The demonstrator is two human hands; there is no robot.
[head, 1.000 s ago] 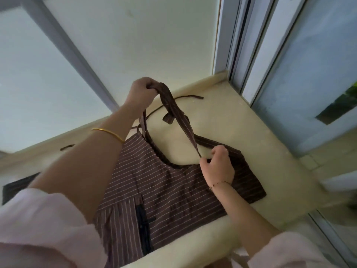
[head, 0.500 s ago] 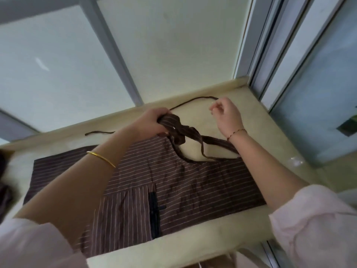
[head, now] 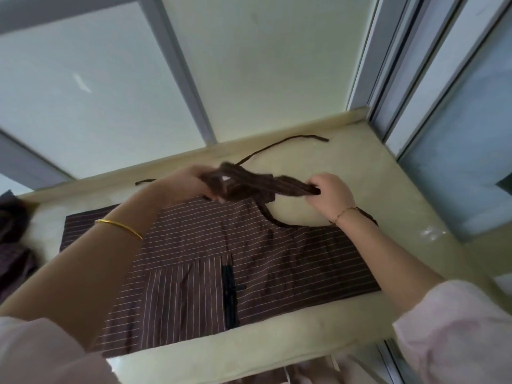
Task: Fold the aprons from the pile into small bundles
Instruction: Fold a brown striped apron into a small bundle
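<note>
Apron [head: 249, 253] lies flat across the centre of the frame on the surface [head: 388, 176]. Left hand [head: 188, 184] grips its gathered straps [head: 249, 184]; right hand [head: 329, 194] pinches their end. Cloth looks soft, light, floppy; probably best held at hems and corners.

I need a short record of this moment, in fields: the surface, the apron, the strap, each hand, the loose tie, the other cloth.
surface: pale ledge beside windows
apron: brown striped apron, spread flat on the ledge, pocket facing up
strap: bunched strap, lifted off the ledge between both hands
left: left hand grips one end of the strap
right: right hand pinches the other end
tie: thin tie lies loose towards the window
other: dark cloth at the left edge, partly cut off
</note>
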